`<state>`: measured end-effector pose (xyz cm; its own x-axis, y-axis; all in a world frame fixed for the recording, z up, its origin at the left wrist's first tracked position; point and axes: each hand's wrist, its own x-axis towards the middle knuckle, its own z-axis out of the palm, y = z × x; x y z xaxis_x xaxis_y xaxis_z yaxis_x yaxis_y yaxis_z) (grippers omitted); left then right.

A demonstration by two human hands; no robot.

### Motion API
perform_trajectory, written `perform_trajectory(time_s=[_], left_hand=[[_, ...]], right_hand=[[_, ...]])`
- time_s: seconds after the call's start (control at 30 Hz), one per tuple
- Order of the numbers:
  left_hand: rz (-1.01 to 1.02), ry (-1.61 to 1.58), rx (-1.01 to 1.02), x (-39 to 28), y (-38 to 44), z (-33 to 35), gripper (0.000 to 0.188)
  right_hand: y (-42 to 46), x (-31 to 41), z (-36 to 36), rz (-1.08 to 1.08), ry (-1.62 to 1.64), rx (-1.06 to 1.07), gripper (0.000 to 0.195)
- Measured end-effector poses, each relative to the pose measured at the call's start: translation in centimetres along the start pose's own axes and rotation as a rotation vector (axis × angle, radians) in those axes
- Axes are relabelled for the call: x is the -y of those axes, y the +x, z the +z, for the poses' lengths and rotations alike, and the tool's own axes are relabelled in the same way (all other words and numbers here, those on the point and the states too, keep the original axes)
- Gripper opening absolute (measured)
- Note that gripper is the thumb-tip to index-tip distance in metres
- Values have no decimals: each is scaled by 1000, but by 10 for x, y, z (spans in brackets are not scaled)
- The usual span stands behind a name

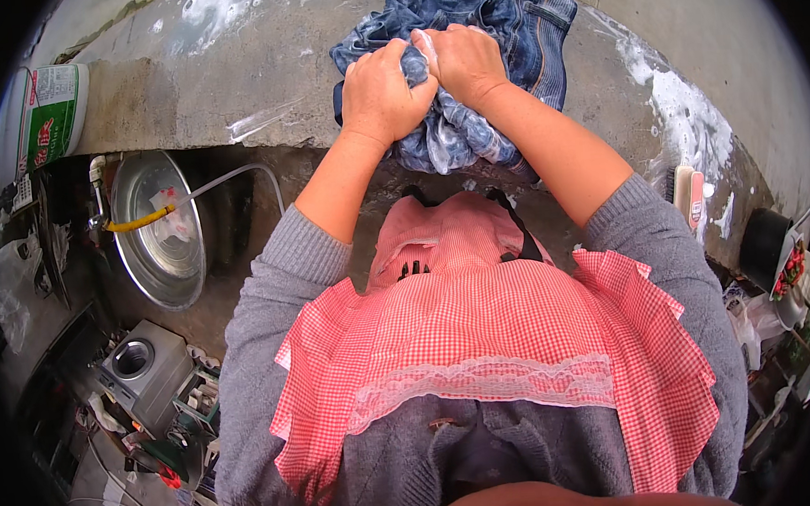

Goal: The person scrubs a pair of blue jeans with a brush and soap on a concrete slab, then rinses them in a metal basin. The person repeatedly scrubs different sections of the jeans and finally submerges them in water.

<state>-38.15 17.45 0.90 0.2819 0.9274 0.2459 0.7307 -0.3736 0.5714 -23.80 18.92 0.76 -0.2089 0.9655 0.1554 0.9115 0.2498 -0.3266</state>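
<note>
Wet blue denim jeans lie bunched on a concrete slab, partly hanging over its near edge. Soap suds whiten the folds near the middle. My left hand grips a bunched, sudsy fold, which bulges out between thumb and fingers. Right beside it, my right hand is closed over the denim, with foam along its thumb side. The cloth under both palms is hidden.
Suds streak the slab at right, near a scrub brush. At left stand a white-and-green bucket, a metal basin and a tap with a yellow-ended hose. A black pot is far right.
</note>
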Motion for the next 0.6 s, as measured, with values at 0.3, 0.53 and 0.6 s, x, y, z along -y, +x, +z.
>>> perform_trajectory(time_s=[0.3,0.53,0.6], left_hand=[[131,60,-233,6,-9,12,42],[221,-91,-586,-84,-52,-13,39],[245,-52,-676,-101,-75,-26,48]], right_hand=[[0,-3,-5,20,-5,-9,42],[-34,-12,-51,-177,633,-402,26],[-49,0,-65,-83,916,-349,26]])
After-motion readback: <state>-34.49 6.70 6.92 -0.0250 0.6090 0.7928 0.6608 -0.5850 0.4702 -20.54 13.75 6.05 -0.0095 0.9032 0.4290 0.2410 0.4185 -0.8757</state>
